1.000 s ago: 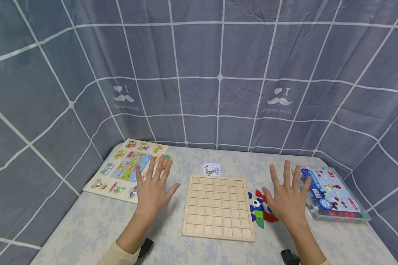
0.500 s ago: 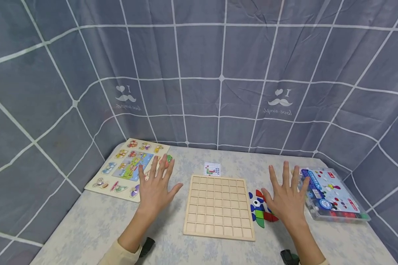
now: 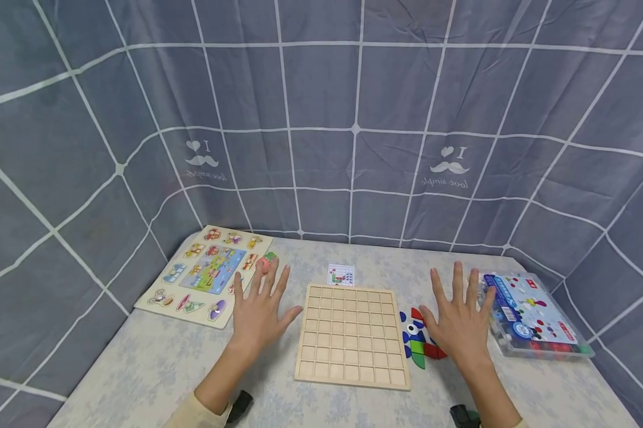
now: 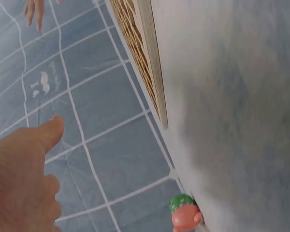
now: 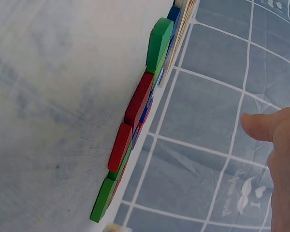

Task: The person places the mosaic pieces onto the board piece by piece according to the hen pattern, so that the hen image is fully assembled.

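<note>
A blue-grey curtain (image 3: 321, 89) with white grid lines hangs behind and around the work, with a heart and moustache printed on it in two places. Below it spreads the table (image 3: 353, 410), pale with bluish blotches. At its far left lies a puzzle board (image 3: 172, 288), cream, with small picture pieces around a bright central scene. In the middle is a wooden tray (image 3: 350, 336) divided into small square compartments, lying flat. Well to its right sits a clear plastic box (image 3: 538, 315) with a blue and white printed label.

Both hands are held above the table, palms down. The left hand (image 3: 258, 312) is between the puzzle board and the tray, its straight fingers spread and its thumb stretched toward the tray. The right hand (image 3: 463, 324) has its fingers straight and spread too — it is between the tray and the box, partly covering the cluster of blocks (image 3: 418, 346).

Those blocks, red, green and blue, lie just beside the tray's right edge; a white round with a dark centre shows among them. Just beyond the tray's far edge is a small card (image 3: 341, 275) with a coloured pattern on a grid. Smallest is a round toy (image 3: 267, 261) — pinkish-red with a green top — beyond the left fingertips, by the puzzle board.
</note>
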`<state>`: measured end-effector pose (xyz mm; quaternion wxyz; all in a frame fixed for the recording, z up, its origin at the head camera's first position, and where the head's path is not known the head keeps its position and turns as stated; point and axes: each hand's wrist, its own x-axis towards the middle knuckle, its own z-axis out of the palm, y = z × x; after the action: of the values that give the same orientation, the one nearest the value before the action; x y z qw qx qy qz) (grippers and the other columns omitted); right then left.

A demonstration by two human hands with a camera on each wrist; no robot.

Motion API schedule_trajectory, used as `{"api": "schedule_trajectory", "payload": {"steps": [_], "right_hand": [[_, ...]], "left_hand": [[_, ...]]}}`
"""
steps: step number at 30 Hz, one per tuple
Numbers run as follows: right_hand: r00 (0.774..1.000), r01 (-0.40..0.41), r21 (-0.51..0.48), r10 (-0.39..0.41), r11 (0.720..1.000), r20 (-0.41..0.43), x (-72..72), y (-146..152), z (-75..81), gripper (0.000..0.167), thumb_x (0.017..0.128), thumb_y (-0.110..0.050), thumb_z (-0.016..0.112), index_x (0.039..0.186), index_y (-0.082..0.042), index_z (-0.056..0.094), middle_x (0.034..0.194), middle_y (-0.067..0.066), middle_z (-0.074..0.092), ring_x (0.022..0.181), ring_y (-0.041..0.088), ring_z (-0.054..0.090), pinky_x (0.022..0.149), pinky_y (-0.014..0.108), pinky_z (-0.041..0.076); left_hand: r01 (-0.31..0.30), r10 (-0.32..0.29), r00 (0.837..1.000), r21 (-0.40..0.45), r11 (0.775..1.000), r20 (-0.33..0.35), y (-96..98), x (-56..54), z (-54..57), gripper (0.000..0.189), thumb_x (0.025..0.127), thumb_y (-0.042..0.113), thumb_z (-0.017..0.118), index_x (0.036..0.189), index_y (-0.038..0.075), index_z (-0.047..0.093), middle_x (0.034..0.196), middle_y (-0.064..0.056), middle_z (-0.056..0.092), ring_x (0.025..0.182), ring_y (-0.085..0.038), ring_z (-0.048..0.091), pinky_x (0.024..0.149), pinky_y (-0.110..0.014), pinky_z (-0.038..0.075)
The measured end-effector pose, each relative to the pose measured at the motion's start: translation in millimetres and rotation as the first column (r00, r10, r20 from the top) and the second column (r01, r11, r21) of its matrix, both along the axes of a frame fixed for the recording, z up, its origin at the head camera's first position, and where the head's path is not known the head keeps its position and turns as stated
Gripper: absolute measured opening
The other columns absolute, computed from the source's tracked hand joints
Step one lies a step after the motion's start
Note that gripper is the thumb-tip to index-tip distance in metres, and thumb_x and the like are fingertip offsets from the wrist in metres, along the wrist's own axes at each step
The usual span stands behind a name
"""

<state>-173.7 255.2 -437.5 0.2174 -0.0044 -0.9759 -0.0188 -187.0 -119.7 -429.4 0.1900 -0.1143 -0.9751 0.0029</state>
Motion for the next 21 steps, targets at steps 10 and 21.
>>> {"api": "schedule_trajectory", "payload": {"steps": [10,21], "right_hand": [[0.999,-0.019,-0.024,0.020,1.000,0.045,-1.5,0,-4.0,0.087,0.085,-0.046,0.065,0.156,-0.018,0.023,0.163,0.022,-0.004,0.149,0.044,-0.016,0.116,0.067,-0.012],[0.997,-0.010,-0.088,0.016,0.996,0.073,-0.7,4,-2.3,0.084,0.088,-0.037,0.063,0.157,-0.020,0.018,0.163,0.023,-0.004,0.149,0.046,-0.011,0.117,0.069,-0.005]], "left_hand": [[0.184,-0.335,0.857,0.375,0.908,0.391,15.5,13.6,-15.2,0.094,0.087,0.054,0.064,0.155,0.004,0.022,0.163,-0.015,0.017,0.150,-0.043,0.013,0.116,-0.071,0.008],[0.314,-0.478,0.677,0.367,0.875,0.559,-6.7,24.4,-38.8,0.112,0.078,0.065,0.067,0.155,0.000,0.016,0.164,-0.016,0.010,0.151,-0.043,0.005,0.118,-0.068,0.000]]}}
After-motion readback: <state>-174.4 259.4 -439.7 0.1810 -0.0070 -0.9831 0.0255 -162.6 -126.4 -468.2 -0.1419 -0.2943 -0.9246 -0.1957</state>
